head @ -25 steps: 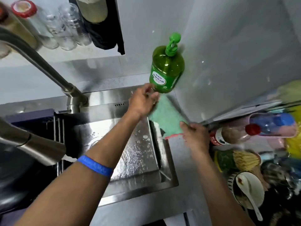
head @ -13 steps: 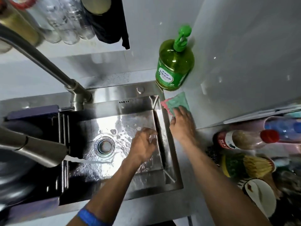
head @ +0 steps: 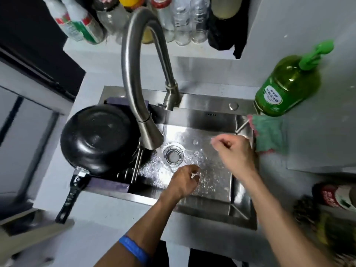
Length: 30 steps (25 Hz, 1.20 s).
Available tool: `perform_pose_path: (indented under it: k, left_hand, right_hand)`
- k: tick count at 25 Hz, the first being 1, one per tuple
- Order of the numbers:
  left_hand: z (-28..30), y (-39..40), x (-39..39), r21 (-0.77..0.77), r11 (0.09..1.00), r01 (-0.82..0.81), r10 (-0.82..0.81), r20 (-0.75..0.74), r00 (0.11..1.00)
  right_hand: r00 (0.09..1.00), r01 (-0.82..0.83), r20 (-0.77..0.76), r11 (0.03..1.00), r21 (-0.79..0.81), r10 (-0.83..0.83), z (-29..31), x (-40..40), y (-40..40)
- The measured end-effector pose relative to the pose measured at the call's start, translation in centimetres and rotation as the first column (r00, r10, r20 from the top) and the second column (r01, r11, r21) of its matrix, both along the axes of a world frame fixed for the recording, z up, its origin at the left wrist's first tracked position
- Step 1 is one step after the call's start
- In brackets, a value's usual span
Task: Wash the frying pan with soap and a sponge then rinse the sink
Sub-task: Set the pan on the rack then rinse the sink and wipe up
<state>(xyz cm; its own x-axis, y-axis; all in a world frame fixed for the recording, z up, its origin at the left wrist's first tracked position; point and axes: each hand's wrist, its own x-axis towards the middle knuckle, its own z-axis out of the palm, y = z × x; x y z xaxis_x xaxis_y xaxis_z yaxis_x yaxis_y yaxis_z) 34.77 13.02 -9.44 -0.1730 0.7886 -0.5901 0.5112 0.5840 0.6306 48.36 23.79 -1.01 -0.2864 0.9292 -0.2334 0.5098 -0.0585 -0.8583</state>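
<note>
Both hands hang over the wet steel sink as a person nears the end of a washing-up job: the left hand hovers low near the drain, fingers curled in, with something pale and glinting at the fingertips that cannot be made out, while the right hand sits higher by the right wall, fingers loosely curled and holding nothing. The black frying pan rests upside down on a rack at the sink's left end, handle jutting over the worktop. The green cloth lies on the right rim, just below the soap bottle. The tap points toward the drain; whether water runs is unclear. Risks from here, by the look of it: an elbow could knock the pan's overhanging handle and tip it off the rack, and the cloth could slide into the basin
</note>
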Motion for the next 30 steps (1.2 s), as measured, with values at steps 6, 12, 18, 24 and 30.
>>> perform_pose_path:
  k: [6,12,18,24,30]
  left_hand:
    - [2.8,-5.1,-5.8,-0.020,1.000,-0.011,0.010,-0.009,1.000]
    - [2.5,-11.4,-13.5,-0.053,0.973,0.225,-0.230,-0.342,0.911]
    - [-0.6,-14.5,-16.4,-0.261,0.868,0.422,-0.496,-0.468,0.732]
    - [-0.7,-15.1,-19.2,-0.179,0.874,0.453,-0.479,-0.479,0.736]
    - [-2.9,-17.2,-21.2,-0.271,0.851,0.450,-0.524,-0.488,0.698]
  right_hand:
    - [0.965,-0.260,-0.002,0.950,0.171,0.264,8.6,-11.6,-3.2]
    - [0.939,-0.198,0.316,0.963,0.182,0.133,9.0,-15.8,-4.0]
    - [0.937,-0.025,0.349,0.997,0.067,0.000,7.6,-17.3,-4.7]
    - [0.976,-0.028,0.219,0.998,0.059,0.014,4.7,-18.4,-2.8]
    - [0.908,-0.015,0.419,1.000,-0.020,0.022,1.3,-15.1,0.2]
